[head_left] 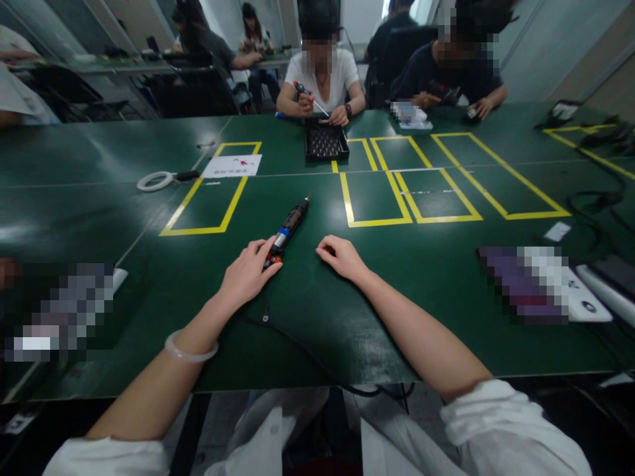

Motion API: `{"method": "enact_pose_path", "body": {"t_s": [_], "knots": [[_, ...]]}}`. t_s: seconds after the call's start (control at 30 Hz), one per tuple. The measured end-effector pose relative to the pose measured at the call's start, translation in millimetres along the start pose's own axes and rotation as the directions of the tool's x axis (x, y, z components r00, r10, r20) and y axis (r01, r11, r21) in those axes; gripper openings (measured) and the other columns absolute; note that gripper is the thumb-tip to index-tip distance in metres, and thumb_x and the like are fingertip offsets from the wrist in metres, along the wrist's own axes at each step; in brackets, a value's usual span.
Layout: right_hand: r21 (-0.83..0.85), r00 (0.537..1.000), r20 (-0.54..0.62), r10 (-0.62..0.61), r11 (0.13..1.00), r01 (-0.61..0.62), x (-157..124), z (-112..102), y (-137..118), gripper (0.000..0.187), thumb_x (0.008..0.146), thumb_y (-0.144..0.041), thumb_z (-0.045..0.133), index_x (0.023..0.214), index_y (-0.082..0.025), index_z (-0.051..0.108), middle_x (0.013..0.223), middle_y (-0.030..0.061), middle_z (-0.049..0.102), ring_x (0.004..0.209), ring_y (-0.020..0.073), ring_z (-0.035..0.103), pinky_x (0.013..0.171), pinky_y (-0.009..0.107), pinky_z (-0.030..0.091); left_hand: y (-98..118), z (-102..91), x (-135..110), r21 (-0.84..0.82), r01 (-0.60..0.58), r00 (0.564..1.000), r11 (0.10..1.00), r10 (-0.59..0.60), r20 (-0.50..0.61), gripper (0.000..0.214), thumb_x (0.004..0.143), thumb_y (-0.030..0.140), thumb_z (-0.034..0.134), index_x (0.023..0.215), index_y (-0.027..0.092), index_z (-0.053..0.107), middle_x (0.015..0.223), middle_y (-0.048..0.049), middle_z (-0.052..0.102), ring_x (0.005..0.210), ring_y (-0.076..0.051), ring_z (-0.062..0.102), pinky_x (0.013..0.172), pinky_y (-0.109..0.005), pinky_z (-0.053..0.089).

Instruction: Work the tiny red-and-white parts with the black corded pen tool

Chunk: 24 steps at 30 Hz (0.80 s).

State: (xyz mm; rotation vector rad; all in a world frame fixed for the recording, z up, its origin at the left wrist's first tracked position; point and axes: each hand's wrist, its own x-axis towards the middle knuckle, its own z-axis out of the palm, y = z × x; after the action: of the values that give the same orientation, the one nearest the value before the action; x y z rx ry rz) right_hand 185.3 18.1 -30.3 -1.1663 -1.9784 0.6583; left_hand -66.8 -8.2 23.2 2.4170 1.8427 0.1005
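An electric screwdriver (292, 221) lies slantwise on the green table, its thin tip pointing away and to the right. My left hand (245, 272) is closed over its rear part, with the thumb along the right side; orange and blue parts show beside the fingers. A black cord (297, 340) runs from near that hand down to the table's front edge. Just right of the screwdriver, my right hand (342, 256) rests on the tabletop with curled fingers, thumb and forefinger close together. Whatever may be inside that curl is hidden.
Yellow tape frames (381, 221) mark the green table (426, 277). Beyond them, a person with a screwdriver (310, 96) works at a black tray (326, 144) of small parts. A white card (232, 166) and a coiled white cable (155, 181) lie left; phones (590, 304) lie right.
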Motion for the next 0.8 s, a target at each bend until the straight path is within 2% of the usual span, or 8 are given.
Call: {"method": "enact_pose_path", "body": {"t_s": [0.23, 0.43, 0.63, 0.8], "knots": [[-0.021, 1.000, 0.005, -0.013, 1.000, 0.013, -0.1, 0.4, 0.8, 0.014, 0.091, -0.024, 0.054, 0.080, -0.018, 0.059, 0.077, 0.0007, 0.060, 0.071, 0.0132, 0.053, 0.067, 0.024, 0.038, -56.0, -3.9, -34.3, 0.005, 0.178, 0.984, 0.984, -0.178, -0.026, 0.067, 0.092, 0.052, 0.037, 0.153, 0.026, 0.027, 0.142, -0.0144, 0.044, 0.122, -0.033, 0.051, 0.095, -0.046, 0.049], [-0.016, 1.000, 0.011, -0.016, 1.000, 0.016, -0.1, 0.4, 0.0, 0.012, 0.090, -0.023, 0.055, 0.080, -0.019, 0.059, 0.077, 0.0005, 0.060, 0.070, 0.0133, 0.053, 0.066, 0.024, 0.037, -101.7, -10.6, -55.0, 0.074, 0.350, 0.937, 0.934, -0.350, -0.018, 0.067, 0.093, 0.057, 0.029, 0.152, 0.024, 0.025, 0.145, -0.0141, 0.041, 0.123, -0.033, 0.050, 0.098, -0.048, 0.046], [-0.018, 1.000, 0.016, -0.012, 1.000, 0.013, 0.2, 0.7, 0.4, 0.013, 0.090, -0.024, 0.055, 0.080, -0.019, 0.060, 0.076, 0.0003, 0.059, 0.070, 0.0133, 0.052, 0.066, 0.025, 0.037, -136.1, -18.5, -64.6, 0.142, 0.484, 0.874, 0.863, -0.485, -0.030, 0.069, 0.093, 0.062, 0.021, 0.150, 0.024, 0.024, 0.147, -0.0139, 0.039, 0.124, -0.032, 0.049, 0.098, -0.045, 0.046], [-0.019, 1.000, 0.024, -0.012, 1.000, 0.013, 0.0, 0.4, 0.8, 0.013, 0.091, -0.024, 0.055, 0.080, -0.019, 0.060, 0.077, 0.0005, 0.059, 0.071, 0.0133, 0.052, 0.067, 0.025, 0.037, -169.1, -16.0, -65.7, 0.149, 0.516, 0.856, 0.843, -0.515, -0.051, 0.068, 0.092, 0.063, 0.020, 0.149, 0.025, 0.023, 0.148, -0.0131, 0.040, 0.129, -0.031, 0.045, 0.099, -0.045, 0.045]]}}
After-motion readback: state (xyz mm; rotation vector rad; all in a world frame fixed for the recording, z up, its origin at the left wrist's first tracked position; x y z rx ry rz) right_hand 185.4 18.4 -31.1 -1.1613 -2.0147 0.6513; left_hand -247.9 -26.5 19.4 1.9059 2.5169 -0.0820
